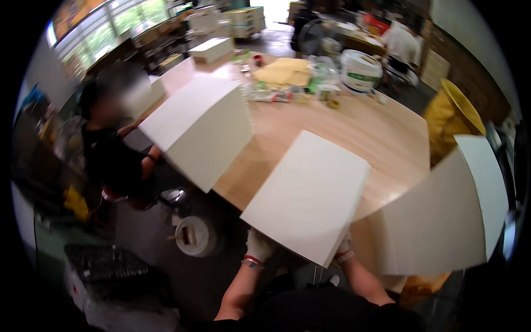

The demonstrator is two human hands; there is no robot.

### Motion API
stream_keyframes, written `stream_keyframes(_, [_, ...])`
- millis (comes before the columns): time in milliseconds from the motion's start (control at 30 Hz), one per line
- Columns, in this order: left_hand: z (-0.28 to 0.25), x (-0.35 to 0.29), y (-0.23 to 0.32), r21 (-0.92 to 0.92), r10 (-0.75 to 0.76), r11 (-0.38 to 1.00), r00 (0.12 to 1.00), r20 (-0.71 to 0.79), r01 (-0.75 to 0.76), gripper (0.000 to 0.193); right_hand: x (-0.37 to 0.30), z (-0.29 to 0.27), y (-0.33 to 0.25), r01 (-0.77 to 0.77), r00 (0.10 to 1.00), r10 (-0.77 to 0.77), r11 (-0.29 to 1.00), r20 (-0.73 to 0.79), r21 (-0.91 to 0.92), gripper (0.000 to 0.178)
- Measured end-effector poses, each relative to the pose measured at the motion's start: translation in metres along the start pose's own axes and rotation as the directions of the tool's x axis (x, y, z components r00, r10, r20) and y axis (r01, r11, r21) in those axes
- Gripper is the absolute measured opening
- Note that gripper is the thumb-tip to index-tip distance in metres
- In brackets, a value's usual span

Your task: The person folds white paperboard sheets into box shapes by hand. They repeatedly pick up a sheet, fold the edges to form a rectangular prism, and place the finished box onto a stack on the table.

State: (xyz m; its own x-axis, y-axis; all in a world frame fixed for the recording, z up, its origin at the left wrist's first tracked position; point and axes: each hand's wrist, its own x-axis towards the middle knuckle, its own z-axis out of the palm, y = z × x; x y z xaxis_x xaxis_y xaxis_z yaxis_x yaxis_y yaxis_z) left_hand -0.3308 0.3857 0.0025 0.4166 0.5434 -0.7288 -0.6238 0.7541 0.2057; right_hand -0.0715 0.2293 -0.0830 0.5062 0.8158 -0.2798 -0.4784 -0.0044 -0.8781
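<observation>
A thick white rectangular slab (305, 199), perhaps a stack of sheets or boards, lies slanted at the near edge of the wooden table, its near corner jutting out toward me. My left hand (259, 246), in a white work glove with a red cuff, grips its near left edge from below; the fingertips are hidden under it. On the right side, my right hand (344, 247), gloved the same way, holds the slab's near right edge, mostly covered by it. To the left stands a tall stack of white boards (204, 122) with layered edges.
On the table (398, 144) are a white bucket (360, 72), yellow cloths (283, 73) and tape rolls. Pale panels (431, 221) stand at right, near a yellow bin (451, 122). A co-worker (113, 144) sits left; a white pail (196, 236) is on the floor.
</observation>
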Motion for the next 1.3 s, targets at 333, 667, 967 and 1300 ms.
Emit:
stream_keyframes(333, [-0.111,-0.009,-0.088,0.806,-0.082,0.589,0.988,0.129,-0.056,0.041,-0.197,-0.083,-0.021,-0.315,0.939,0.342,0.846,0.015,0.429,0.029])
stream_keyframes(667, [-0.015,-0.021,-0.24,0.948,-0.301,0.191,0.903,0.305,-0.256,0.036,-0.276,-0.3,-0.184,-0.256,0.745,0.398,0.912,-0.536,0.321,0.01])
stream_keyframes(967, [0.063,-0.012,-0.298,0.819,-0.453,0.574,0.832,0.321,-0.003,0.05,-0.126,-0.535,-0.18,0.275,0.763,-0.071,0.935,-0.642,0.223,0.017])
stream_keyframes(1300, [0.05,0.061,-0.332,0.825,0.038,0.49,0.952,0.302,-0.281,0.068,-0.11,-0.509,-0.179,0.235,0.686,-0.004,0.947,-0.728,0.217,0.017])
